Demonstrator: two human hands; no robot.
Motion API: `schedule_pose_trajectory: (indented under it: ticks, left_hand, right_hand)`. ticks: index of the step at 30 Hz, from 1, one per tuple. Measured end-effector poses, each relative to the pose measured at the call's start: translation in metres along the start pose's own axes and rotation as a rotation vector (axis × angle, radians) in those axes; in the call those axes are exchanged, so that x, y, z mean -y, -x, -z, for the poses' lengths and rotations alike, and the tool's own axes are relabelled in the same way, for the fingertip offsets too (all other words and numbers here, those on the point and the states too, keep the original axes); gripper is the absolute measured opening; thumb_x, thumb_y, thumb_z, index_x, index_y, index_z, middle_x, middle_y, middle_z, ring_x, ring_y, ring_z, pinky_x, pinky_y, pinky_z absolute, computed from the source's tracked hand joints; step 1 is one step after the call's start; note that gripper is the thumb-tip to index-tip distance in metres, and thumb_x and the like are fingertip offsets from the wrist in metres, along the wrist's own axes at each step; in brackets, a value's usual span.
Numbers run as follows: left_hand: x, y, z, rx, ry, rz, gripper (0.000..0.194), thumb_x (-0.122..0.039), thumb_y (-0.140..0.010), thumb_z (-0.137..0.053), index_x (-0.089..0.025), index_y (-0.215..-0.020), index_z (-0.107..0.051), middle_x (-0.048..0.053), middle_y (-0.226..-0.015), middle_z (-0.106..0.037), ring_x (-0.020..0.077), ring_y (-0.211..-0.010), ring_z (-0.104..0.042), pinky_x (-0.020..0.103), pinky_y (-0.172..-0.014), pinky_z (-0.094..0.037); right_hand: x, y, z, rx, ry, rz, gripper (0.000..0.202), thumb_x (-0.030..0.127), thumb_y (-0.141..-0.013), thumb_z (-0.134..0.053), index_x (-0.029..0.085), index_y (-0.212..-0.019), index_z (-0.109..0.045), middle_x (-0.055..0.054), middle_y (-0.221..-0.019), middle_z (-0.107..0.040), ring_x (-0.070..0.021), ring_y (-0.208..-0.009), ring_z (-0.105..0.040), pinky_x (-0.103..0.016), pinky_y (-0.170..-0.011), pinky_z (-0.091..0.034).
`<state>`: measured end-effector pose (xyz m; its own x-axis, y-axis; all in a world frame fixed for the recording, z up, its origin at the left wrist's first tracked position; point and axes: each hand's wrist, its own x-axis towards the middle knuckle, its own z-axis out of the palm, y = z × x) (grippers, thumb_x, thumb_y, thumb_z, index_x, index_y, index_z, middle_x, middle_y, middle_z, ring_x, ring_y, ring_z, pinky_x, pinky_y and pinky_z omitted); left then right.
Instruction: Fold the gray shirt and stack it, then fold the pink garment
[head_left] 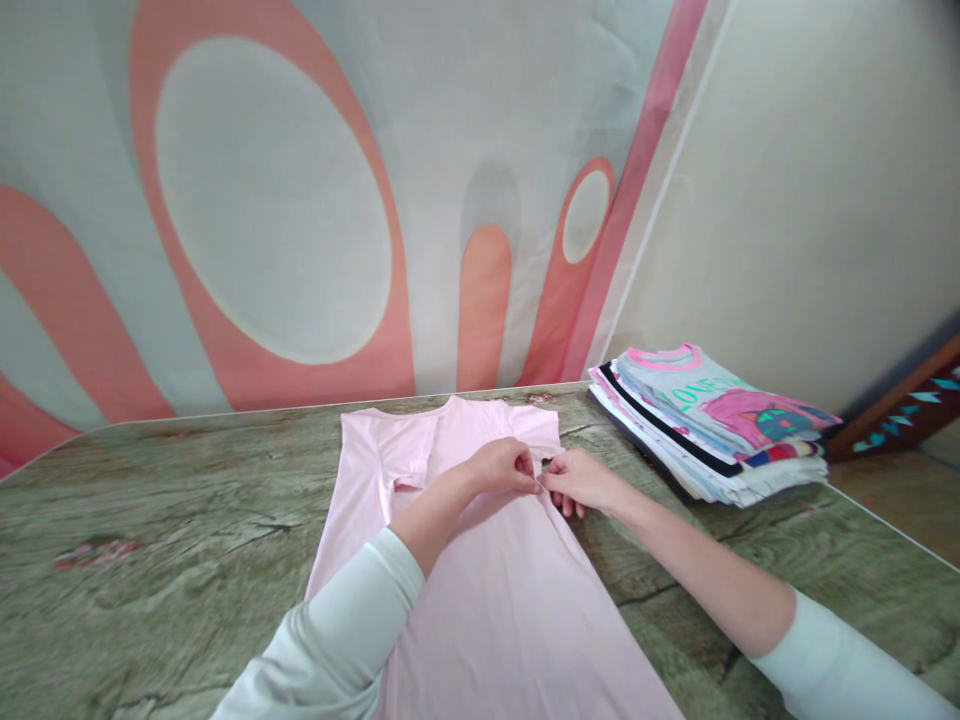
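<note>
A pale pink garment (495, 590) lies spread on the table, its neck and sleeve end towards the far edge and its lower part running out of view at the bottom. My left hand (508, 467) reaches across it and pinches the cloth near the right armhole. Just to its right, my right hand (576, 480) pinches the same edge, with its lower fingers curled beside the cloth. The fingertips of both hands nearly touch. A fold of cloth lies over the garment's left shoulder area.
A stack of folded clothes (712, 420) stands on the wood-patterned table (187, 560) at the back right, a grey printed shirt on top. Behind the table hangs a grey and coral patterned sheet (435, 120). A brown object (907, 410) stands at the far right.
</note>
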<state>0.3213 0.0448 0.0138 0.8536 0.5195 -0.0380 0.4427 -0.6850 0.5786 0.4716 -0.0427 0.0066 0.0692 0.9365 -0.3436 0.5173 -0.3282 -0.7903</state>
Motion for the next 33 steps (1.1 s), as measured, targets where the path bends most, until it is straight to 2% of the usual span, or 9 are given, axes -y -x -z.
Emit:
schedule_pose_trajectory:
  ticks: [7, 13, 17, 20, 24, 33]
  left_hand:
    - [-0.002, 0.001, -0.001, 0.003, -0.027, 0.010, 0.026, -0.038, -0.064, -0.067, -0.016, -0.078, -0.064, -0.001, -0.069, -0.063, 0.0125, -0.061, -0.054, 0.020, -0.053, -0.034]
    - [0.001, -0.001, -0.001, -0.012, -0.030, 0.000, 0.030, -0.039, -0.063, -0.068, -0.016, -0.082, -0.064, 0.000, -0.076, -0.063, 0.0140, -0.067, -0.056, 0.020, -0.056, -0.036]
    - [0.003, -0.002, -0.002, -0.017, -0.054, -0.038, 0.031, -0.039, -0.064, -0.067, -0.017, -0.085, -0.064, 0.000, -0.077, -0.063, 0.0142, -0.068, -0.055, 0.020, -0.056, -0.037]
    - [0.002, -0.001, -0.001, -0.017, -0.063, -0.061, 0.031, -0.040, -0.065, -0.066, -0.017, -0.086, -0.064, 0.000, -0.076, -0.063, 0.0140, -0.067, -0.055, 0.020, -0.056, -0.036]
    - [-0.001, 0.000, 0.000, -0.003, -0.042, -0.058, 0.028, -0.036, -0.065, -0.066, -0.017, -0.087, -0.066, 0.000, -0.077, -0.064, 0.0132, -0.067, -0.055, 0.020, -0.057, -0.036]
    - [0.001, 0.001, 0.003, 0.142, 0.050, -0.135, 0.013, -0.022, -0.070, -0.057, -0.014, -0.074, -0.067, -0.003, -0.061, -0.060, 0.0098, -0.057, -0.052, 0.018, -0.052, -0.033]
  right_hand:
    - [0.002, -0.008, 0.002, -0.030, 0.141, -0.031, 0.013, 0.016, -0.065, -0.054, 0.014, -0.053, -0.055, 0.001, -0.044, -0.057, -0.0082, -0.031, -0.050, -0.015, -0.027, -0.034]
    - [-0.009, -0.009, 0.011, -0.018, 0.175, -0.007, 0.009, 0.016, -0.067, -0.051, 0.015, -0.060, -0.056, 0.002, -0.047, -0.058, -0.0069, -0.033, -0.051, -0.014, -0.028, -0.033]
    - [-0.011, -0.010, 0.012, 0.010, 0.085, 0.026, 0.009, 0.021, -0.072, -0.051, 0.015, -0.067, -0.056, 0.002, -0.050, -0.058, -0.0079, -0.034, -0.053, -0.014, -0.028, -0.034]
    - [-0.012, -0.012, 0.010, -0.022, 0.046, 0.032, 0.013, 0.026, -0.075, -0.053, 0.015, -0.070, -0.055, 0.002, -0.051, -0.057, -0.0080, -0.034, -0.052, -0.015, -0.027, -0.033]
    - [-0.014, -0.017, 0.006, -0.066, 0.131, 0.037, 0.014, 0.027, -0.074, -0.055, 0.015, -0.068, -0.057, 0.002, -0.049, -0.057, -0.0091, -0.034, -0.054, -0.015, -0.027, -0.034]
    - [-0.015, -0.019, 0.008, -0.093, 0.144, 0.020, 0.009, 0.019, -0.070, -0.056, 0.014, -0.063, -0.058, 0.002, -0.046, -0.058, -0.0068, -0.035, -0.053, -0.012, -0.030, -0.032]
